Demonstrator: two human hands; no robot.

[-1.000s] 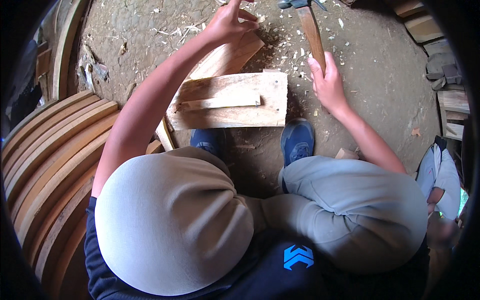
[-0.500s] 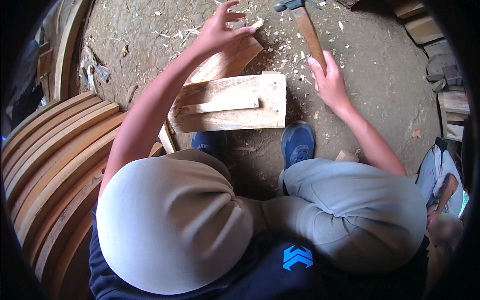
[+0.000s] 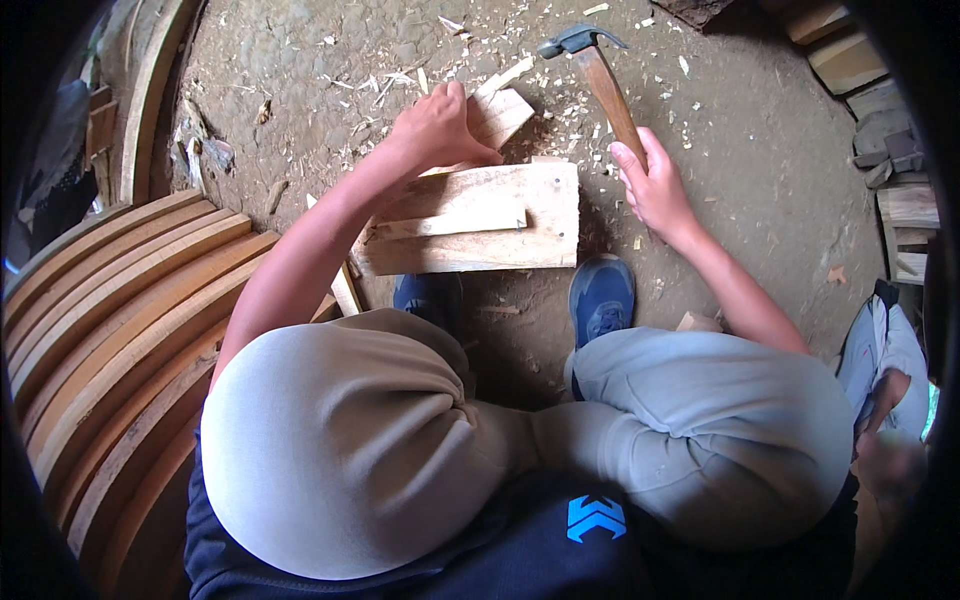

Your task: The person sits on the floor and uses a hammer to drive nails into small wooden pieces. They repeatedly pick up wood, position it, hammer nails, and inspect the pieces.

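A: My left grip (image 3: 435, 128) has come back toward me in the last half second: it was farther out with its fingers spread, and now it is close to the far edge of the plank (image 3: 552, 212) with its fingers bent. The head of the hammer (image 3: 607, 92), cut by the upper edge a second ago, is wholly in view.

B: Is anything in that left grip?

A: I cannot tell. Its back faces up and covers whatever lies beneath. The slanted board (image 3: 508, 116) comes out from under it, so only one end shows. Whether my thumb touches the plank is also unclear.

B: And your right grip (image 3: 657, 190)?

A: Closed round the hammer's wooden handle, whose lower part my palm mostly hides. The dark claw head is apart from the plank, off to its right, above floor (image 3: 745, 150) scattered with wood chips (image 3: 592, 132). How high it hangs is hard to judge.

B: Where does the plank lie?

A: Crosswise, just beyond my shoes (image 3: 603, 297), with a split strip (image 3: 470, 217) on top. My left forearm covers part of its left end. Two dark spots near its right end are too small to make out.

B: What else is cut off?

A: The stacked boards (image 3: 190, 240) on my left run into the dark rim. At the right edge, another person (image 3: 893, 345) shows only in part, blurred in places.
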